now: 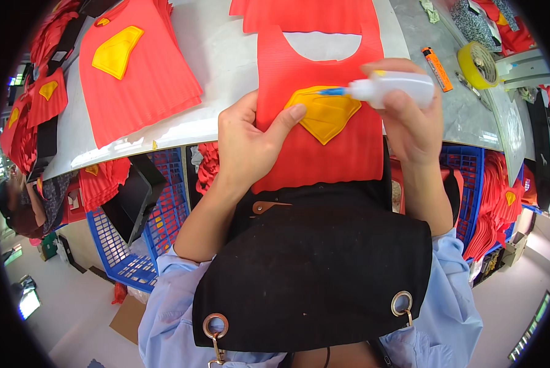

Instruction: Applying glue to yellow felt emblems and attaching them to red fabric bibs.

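A red ribbed fabric piece (324,162) with a scooped top edge lies over the table's front edge, close to my body. At its middle sits a yellow diamond-shaped patch (330,116). My left hand (253,138) grips the fabric's left side, its thumb pressed on the patch's left corner and its fingers hidden underneath. In my right hand (413,116) is a white squeeze bottle (400,89), tilted sideways, its thin blue nozzle (333,92) pointing left at the patch's upper edge. Whether the tip touches the patch I cannot tell.
A stack of red pieces with a yellow patch (140,80) lies left on the white table (220,67). An orange box-cutter-like tool (437,69) and a yellow tape roll (477,64) rest at the right. Blue crates (125,245) stand below. Another person (26,205) is at far left.
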The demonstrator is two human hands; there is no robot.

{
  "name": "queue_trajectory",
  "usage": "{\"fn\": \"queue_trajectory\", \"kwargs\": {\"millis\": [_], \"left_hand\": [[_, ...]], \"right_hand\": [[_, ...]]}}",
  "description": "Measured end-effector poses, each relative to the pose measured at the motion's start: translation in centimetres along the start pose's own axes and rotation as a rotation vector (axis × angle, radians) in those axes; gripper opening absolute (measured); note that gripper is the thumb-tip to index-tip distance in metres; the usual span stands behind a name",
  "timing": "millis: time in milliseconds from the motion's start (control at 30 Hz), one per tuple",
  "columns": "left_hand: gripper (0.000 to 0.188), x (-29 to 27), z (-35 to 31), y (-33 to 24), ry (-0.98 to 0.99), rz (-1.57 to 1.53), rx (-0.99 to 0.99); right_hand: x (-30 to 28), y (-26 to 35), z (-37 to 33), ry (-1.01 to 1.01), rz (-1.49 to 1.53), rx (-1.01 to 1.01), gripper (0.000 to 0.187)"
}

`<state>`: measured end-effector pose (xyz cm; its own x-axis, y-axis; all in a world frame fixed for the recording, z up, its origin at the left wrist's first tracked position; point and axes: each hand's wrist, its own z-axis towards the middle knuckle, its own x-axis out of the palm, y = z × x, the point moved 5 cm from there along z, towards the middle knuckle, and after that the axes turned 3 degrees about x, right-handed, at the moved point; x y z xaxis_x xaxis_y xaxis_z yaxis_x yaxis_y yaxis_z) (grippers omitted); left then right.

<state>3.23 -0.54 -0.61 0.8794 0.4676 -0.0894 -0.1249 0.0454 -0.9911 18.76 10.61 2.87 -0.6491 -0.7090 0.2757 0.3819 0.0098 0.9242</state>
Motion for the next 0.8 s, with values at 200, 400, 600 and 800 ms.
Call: {"fn": "queue_trajectory", "kwargs": {"millis": [200, 400, 600, 800], "left_hand": [[0.027, -0.1, 0.0, 0.4, -0.007, 0.035, 0.03], [0.028, -0.1, -0.1, 0.5, -0.008, 0.033, -0.005], [0.028, 0.0, -0.1, 0.3, -0.002, 0.019, -0.025], [0.028, 0.2, 0.0, 0.2, -0.013, 0.038, 0.017]], "right_hand": [[3.0, 1.1, 1.5, 0.06, -0.61, -0.167, 0.016], [3.8, 1.0, 2.2, 0.116, -0.765, -0.289, 0.014], [2.8, 1.4, 2.0, -0.073, -0.688, -0.244, 0.018], [0.9, 0.6, 0.8, -0.169, -0.599, -0.236, 0.018]]}}
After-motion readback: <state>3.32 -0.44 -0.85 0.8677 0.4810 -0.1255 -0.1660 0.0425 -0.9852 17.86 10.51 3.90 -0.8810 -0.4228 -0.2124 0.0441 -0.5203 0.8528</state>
